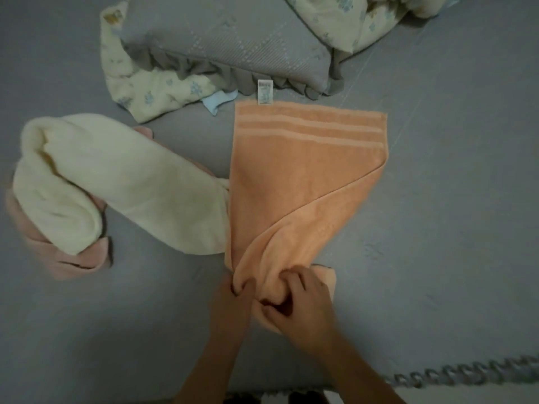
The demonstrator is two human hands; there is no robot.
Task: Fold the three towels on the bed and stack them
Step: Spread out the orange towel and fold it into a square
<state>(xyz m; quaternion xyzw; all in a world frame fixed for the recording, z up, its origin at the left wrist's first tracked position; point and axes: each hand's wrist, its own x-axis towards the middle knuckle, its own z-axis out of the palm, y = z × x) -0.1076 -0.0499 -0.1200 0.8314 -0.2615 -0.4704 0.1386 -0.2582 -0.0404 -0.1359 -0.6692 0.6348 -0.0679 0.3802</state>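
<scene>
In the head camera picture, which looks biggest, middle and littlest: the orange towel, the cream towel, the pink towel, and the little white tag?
1. orange towel and cream towel: look about alike, both bunched, so I won't rank them.
2. pink towel: mostly hidden under the cream one; only what shows counts.
3. white tag: smallest.

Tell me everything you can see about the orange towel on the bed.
The orange towel is a soft terry cloth with three paler stripes across its far end. It lies lengthwise on the grey bed sheet, far end flat, near end bunched and lifted. The left hand and right hand both grip that bunched end. Its left edge overlaps the cream towel.
</scene>
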